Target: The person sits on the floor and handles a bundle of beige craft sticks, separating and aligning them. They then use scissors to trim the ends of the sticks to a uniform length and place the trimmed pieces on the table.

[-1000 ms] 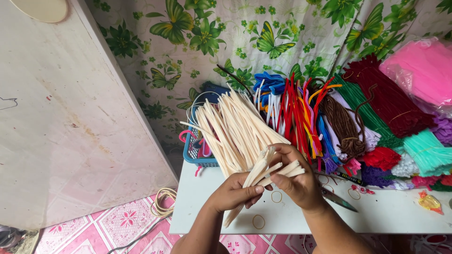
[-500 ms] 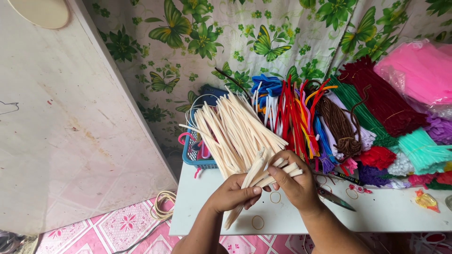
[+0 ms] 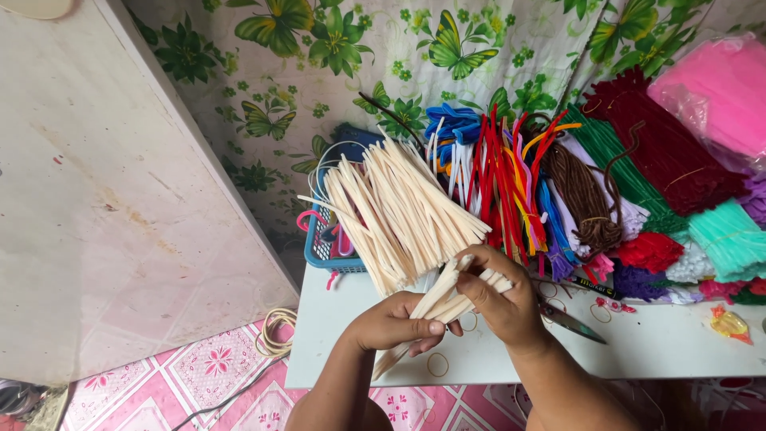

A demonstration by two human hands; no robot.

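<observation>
the left hand (image 3: 392, 323) and right hand (image 3: 504, 299) both close around a small bunch of cream fuzzy sticks (image 3: 447, 297), held slanted just above the near edge of the white surface (image 3: 662, 343). behind them a big fan of the same sticks (image 3: 399, 211) leans on a blue plastic basket (image 3: 323, 247), beside tangled coloured fuzzy wires (image 3: 519, 183). a strip of bare surface lies right of the hands.

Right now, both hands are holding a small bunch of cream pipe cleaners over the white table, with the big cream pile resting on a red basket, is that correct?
Not quite: the head view shows the basket is blue, not red. The rest holds: the left hand and right hand hold a small cream bunch over the white table, with the big cream pile on the basket.
</observation>
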